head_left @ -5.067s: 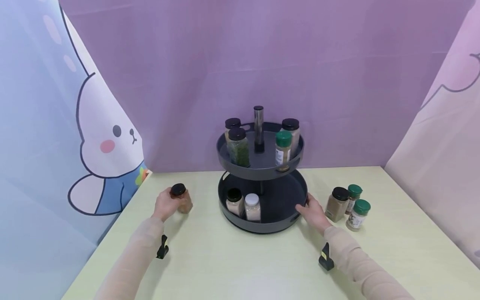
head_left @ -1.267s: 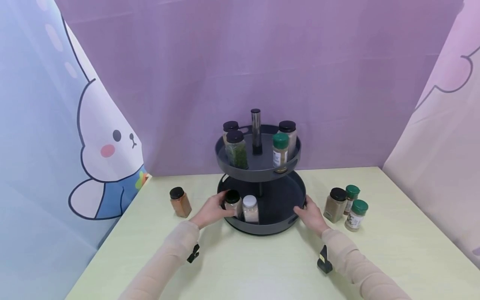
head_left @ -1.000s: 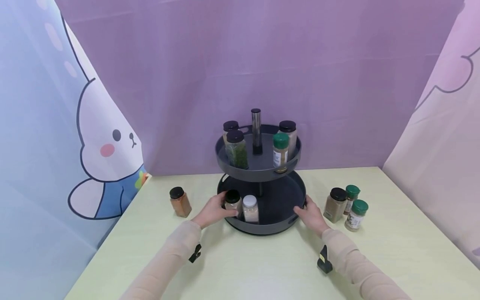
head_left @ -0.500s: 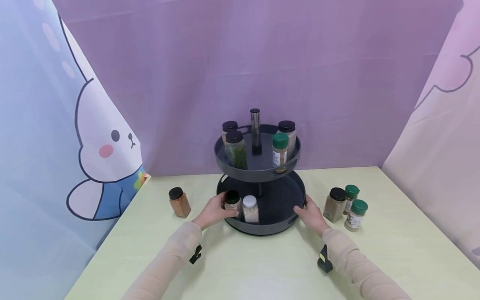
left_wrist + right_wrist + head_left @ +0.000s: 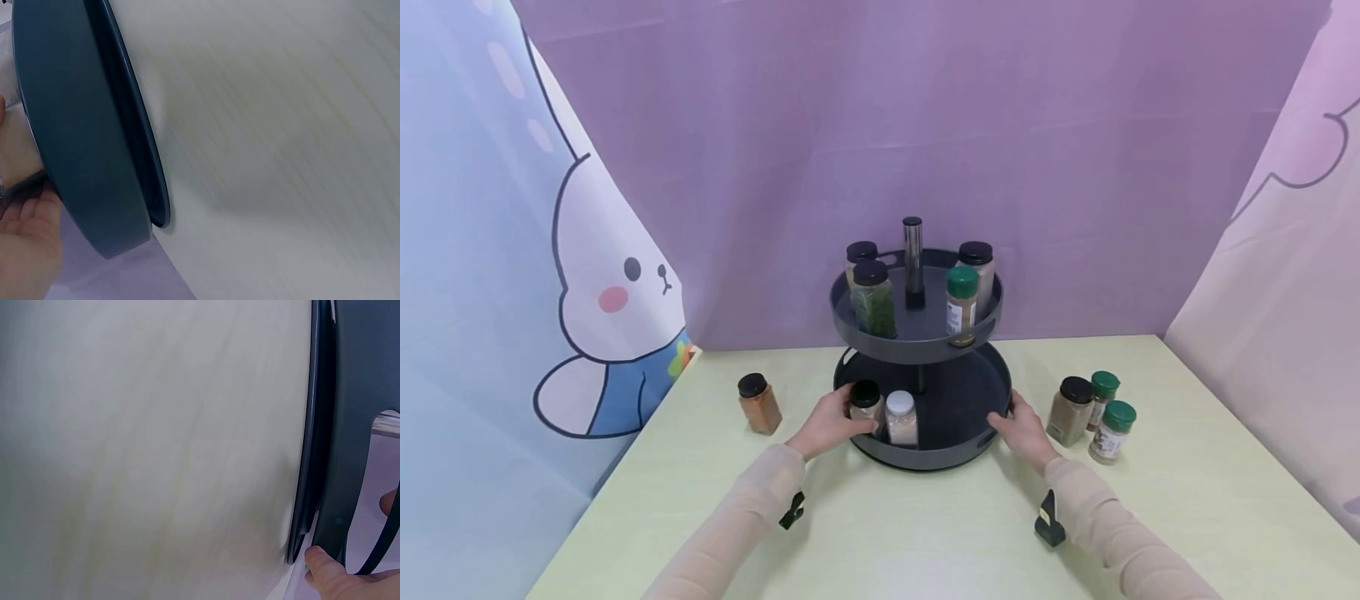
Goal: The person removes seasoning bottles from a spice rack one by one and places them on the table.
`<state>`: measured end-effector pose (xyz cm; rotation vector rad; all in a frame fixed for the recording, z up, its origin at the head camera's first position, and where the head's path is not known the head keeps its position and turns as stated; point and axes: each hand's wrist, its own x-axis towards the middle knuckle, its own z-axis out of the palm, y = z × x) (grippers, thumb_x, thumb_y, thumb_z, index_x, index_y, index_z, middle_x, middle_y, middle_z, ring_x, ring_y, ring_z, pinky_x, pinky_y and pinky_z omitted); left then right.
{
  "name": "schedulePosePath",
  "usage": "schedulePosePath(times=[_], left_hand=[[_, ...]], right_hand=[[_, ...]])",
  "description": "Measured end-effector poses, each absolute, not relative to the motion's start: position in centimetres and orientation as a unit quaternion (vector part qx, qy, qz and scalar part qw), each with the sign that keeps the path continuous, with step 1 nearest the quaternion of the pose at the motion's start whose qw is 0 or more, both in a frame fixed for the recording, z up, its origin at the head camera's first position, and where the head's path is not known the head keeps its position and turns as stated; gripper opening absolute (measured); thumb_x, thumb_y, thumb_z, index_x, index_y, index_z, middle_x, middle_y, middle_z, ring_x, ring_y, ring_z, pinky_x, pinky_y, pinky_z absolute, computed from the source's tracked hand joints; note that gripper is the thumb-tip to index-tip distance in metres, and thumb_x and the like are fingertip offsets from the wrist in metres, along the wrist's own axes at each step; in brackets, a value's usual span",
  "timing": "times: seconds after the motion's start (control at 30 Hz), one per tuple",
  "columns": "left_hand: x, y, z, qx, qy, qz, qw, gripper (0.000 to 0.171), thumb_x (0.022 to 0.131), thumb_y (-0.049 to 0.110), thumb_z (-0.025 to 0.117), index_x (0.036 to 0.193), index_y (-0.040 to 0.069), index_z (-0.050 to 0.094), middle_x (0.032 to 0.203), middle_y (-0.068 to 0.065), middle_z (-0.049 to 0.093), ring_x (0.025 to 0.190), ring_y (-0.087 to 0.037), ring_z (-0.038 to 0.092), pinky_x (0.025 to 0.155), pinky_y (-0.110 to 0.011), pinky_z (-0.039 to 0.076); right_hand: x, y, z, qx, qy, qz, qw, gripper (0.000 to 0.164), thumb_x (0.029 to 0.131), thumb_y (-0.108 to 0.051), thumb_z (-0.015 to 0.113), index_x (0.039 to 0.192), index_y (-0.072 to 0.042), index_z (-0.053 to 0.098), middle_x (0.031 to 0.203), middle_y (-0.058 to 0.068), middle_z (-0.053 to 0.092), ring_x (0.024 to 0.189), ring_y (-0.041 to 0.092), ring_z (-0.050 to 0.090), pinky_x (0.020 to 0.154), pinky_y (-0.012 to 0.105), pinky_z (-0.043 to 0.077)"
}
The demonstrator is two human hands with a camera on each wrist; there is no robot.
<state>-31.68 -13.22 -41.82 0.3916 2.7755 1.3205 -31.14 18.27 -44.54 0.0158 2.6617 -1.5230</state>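
Observation:
A dark two-tier lazy Susan point(image 5: 964, 387) stands at the middle of the table. On its lower tier, at the front left, are a black-lidded spice jar point(image 5: 867, 408) and a white-lidded spice jar point(image 5: 902, 423), side by side. My left hand point(image 5: 823, 425) holds the black-lidded jar, thumb across its front and fingers behind; the left wrist view catches part of that hand point(image 5: 31, 250) beyond the tray wall. My right hand point(image 5: 1024, 432) grips the lower tier's rim at the right, thumb inside. In the right wrist view, fingers point(image 5: 325, 572) touch the tray's outer wall near its handle slot.
An orange-brown spice jar point(image 5: 761, 407) stands alone at the left. Right of the rack are a black-lidded jar point(image 5: 1070, 412) and two green-lidded jars point(image 5: 1108, 433). The upper tier point(image 5: 917, 340) carries several jars around a central post point(image 5: 913, 262). A purple curtain point(image 5: 760, 167) hangs behind.
About five seconds ago my left hand held the orange-brown jar; that jar now stands released, and the hand is on the lower tier's black-lidded jar. Over the last second both hands barely move.

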Motion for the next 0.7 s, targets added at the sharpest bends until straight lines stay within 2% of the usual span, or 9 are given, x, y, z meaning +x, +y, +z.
schedulePosePath(times=[0.13,0.5,0.7], left_hand=[[-31.72,-13.20,-41.86,0.125,0.895,0.427,0.021,0.066,0.076,0.030,0.073,0.131,0.006,0.045,0.120,-0.008,0.057,0.093,-0.018,0.054,0.077,-0.034,0.049],[-31.93,-13.10,-41.82,0.111,0.901,0.418,0.026,0.070,0.076,0.032,0.074,0.133,0.006,0.043,0.125,-0.010,0.054,0.105,-0.022,0.055,0.086,-0.038,0.049],[-32.17,-13.12,-42.02,0.113,0.902,0.416,0.021,0.068,0.075,0.032,0.074,0.131,0.007,0.046,0.116,-0.007,0.058,0.092,-0.018,0.053,0.076,-0.032,0.048]], right_hand=[[-31.08,18.28,-44.58,0.008,0.866,-0.499,0.039,0.070,0.092,-0.018,0.047,0.142,0.010,0.008,0.146,0.031,0.016,0.136,0.041,0.017,0.112,0.048,0.020],[-30.99,18.29,-44.57,0.006,0.865,-0.500,0.040,0.070,0.092,-0.018,0.047,0.143,0.010,0.007,0.147,0.030,0.016,0.136,0.040,0.016,0.112,0.048,0.019],[-30.99,18.23,-44.55,0.006,0.868,-0.495,0.037,0.070,0.092,-0.018,0.047,0.143,0.009,0.008,0.147,0.029,0.017,0.136,0.040,0.017,0.112,0.048,0.019]])
